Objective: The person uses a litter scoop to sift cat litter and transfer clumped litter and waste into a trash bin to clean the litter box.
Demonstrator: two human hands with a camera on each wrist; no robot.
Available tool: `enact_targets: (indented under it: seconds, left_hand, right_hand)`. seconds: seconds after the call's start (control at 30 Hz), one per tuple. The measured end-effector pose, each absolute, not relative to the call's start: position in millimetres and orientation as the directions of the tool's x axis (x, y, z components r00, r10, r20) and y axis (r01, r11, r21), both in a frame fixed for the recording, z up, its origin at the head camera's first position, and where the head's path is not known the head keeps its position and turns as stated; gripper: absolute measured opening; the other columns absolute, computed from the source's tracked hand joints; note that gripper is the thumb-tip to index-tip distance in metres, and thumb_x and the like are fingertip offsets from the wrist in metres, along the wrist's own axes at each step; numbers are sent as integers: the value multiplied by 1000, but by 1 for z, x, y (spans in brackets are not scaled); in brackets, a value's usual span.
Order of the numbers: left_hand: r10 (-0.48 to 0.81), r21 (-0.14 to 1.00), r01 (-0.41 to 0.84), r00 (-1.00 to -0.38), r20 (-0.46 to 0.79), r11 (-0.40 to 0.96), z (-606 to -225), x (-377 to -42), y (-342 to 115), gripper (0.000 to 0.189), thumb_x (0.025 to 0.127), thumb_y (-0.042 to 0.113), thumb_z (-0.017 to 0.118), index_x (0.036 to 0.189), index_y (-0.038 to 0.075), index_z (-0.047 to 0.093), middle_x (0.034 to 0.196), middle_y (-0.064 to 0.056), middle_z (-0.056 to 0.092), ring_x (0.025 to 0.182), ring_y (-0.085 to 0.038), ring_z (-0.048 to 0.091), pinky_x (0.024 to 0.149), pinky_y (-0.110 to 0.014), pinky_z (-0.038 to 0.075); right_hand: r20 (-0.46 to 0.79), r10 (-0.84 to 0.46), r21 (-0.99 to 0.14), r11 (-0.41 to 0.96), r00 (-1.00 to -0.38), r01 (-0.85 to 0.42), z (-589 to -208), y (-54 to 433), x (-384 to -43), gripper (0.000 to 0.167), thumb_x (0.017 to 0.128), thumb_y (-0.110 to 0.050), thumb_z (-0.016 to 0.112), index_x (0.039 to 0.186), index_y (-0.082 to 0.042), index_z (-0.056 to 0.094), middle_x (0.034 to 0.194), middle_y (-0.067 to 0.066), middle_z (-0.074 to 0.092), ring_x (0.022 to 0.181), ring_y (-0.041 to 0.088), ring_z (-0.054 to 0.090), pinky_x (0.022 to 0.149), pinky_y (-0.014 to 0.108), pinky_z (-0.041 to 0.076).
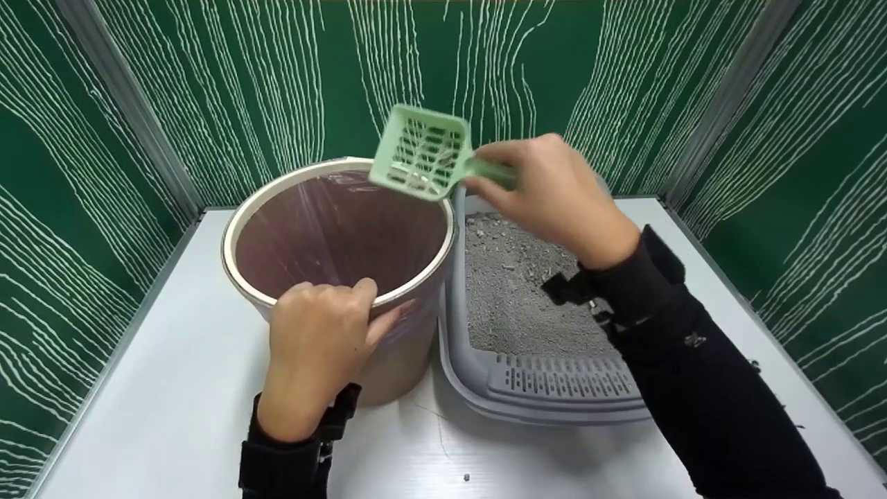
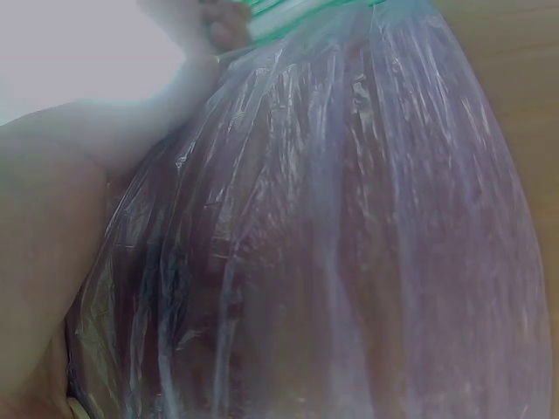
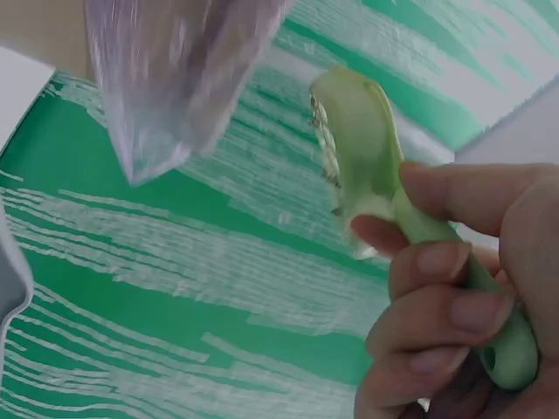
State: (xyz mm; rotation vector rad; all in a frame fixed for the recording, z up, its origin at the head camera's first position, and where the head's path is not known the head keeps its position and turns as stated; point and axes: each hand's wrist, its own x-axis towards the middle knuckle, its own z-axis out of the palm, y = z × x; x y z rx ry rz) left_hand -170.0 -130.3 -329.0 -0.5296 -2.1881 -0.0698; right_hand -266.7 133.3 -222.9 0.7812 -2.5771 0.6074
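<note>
Green walls point(image 1: 338, 83) back and both sides from where I stand, wavy whitish lines point(image 1: 641, 69) all over. Grey corner posts point(image 1: 132, 90). White table point(image 1: 173, 312), light sheen near front.

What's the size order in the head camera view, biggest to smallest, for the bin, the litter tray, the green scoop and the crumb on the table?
1. Bin and litter tray: too close to rank, as the right sleeve covers part of the tray.
2. Green scoop.
3. Crumb.
</note>
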Motion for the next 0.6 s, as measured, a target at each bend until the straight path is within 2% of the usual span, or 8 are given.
enact_targets:
  seconds: [0.07, 0.13, 0.2, 0.27, 0.33, 0.4, 0.5, 0.6]
  left_hand:
    - [349, -133, 398, -539, 766, 908, -329, -170, -130, 60, 81, 50, 89, 62, 13, 45, 44, 0, 37, 38, -29, 43, 40, -40, 34]
    - [347, -132, 396, -541, 766, 909, -329, -170, -130, 59, 80, 50, 90, 62, 13, 46, 44, -1, 39, 38, -30, 44, 40, -41, 34]
    - [345, -129, 395, -544, 765, 909, -329, -169, -130, 58, 80, 49, 90, 63, 12, 48, 45, -2, 41, 39, -31, 46, 41, -42, 35]
    - [344, -127, 394, -548, 763, 910, -329, -169, -130, 56, 79, 48, 91, 64, 12, 51, 45, -3, 43, 40, -31, 49, 41, -42, 36]
    - [343, -124, 395, -551, 760, 910, -329, -168, -130, 54, 79, 47, 91, 65, 11, 53, 45, -3, 44, 40, -31, 50, 41, -42, 37]
    - [345, -122, 399, -554, 758, 909, -329, -169, -129, 53, 79, 46, 91, 65, 11, 53, 46, -3, 44, 41, -31, 50, 42, -42, 37]
    - [346, -121, 402, -553, 758, 908, -329, -169, -129, 53, 79, 45, 91, 64, 11, 53, 45, -2, 43, 40, -31, 50, 41, -42, 37]
    - [346, -123, 401, -551, 759, 908, -328, -169, -128, 54, 79, 45, 91, 64, 12, 51, 45, -2, 42, 40, -31, 49, 41, -42, 36]
  right_hand:
    - [540, -519, -190, 692, -662, -697, -230, 123, -262, 22, 101, -25, 76, 115, -8, 80, 98, 6, 80, 69, 17, 71, 66, 34, 59]
    - [591, -613, -39, 627, -524, -778, -237, 113, -260, 19, 99, -22, 78, 112, -8, 80, 94, 8, 80, 66, 18, 70, 62, 34, 58]
    - [591, -705, 150, 574, -392, -805, -244, 103, -259, 12, 99, -17, 77, 107, -9, 80, 86, 8, 77, 61, 18, 65, 55, 34, 54]
    - [549, -782, 327, 527, -296, -784, -250, 97, -258, 8, 98, -10, 75, 106, -8, 77, 79, 8, 72, 55, 19, 60, 49, 34, 48]
    - [493, -832, 451, 495, -255, -742, -254, 94, -257, 9, 97, -5, 72, 105, -9, 74, 75, 7, 65, 54, 19, 56, 47, 35, 46]
    - [467, -850, 512, 484, -243, -710, -256, 94, -256, 16, 95, -1, 72, 109, -9, 72, 75, 7, 62, 54, 21, 56, 48, 37, 46]
    - [464, -856, 540, 479, -229, -692, -257, 95, -256, 22, 91, 3, 71, 110, -8, 70, 75, 7, 60, 55, 22, 55, 49, 37, 46]
    - [491, -852, 524, 458, -185, -718, -255, 97, -258, 22, 92, 5, 70, 110, -8, 69, 75, 7, 59, 56, 22, 56, 49, 36, 46]
